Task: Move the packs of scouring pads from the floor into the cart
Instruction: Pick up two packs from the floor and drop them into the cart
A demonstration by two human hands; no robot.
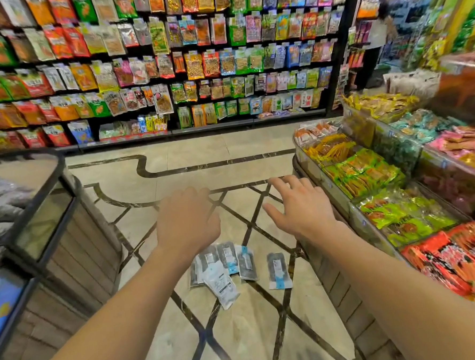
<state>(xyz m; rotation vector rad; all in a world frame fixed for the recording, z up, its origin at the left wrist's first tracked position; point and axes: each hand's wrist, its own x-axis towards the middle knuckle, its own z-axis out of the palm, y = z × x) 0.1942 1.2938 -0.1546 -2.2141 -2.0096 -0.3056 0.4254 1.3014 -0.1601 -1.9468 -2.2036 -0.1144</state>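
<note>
Several packs of scouring pads point(225, 269) lie on the tiled floor in a loose pile, dark pads in clear wrappers with white and blue labels. One more pack point(277, 269) lies apart to the right of the pile. My left hand point(187, 219) hovers above the pile, fingers loosely bent, holding nothing. My right hand point(301, 203) is stretched out beside it, fingers spread and empty. Both hands are well above the packs. No cart is visible.
A wood-sided display stand with a black frame point(52, 219) stands at the left. Bins of snack packets point(398, 197) line the right. A wall of hanging snack bags point(167, 59) fills the back. The tiled aisle floor point(201, 159) runs between them.
</note>
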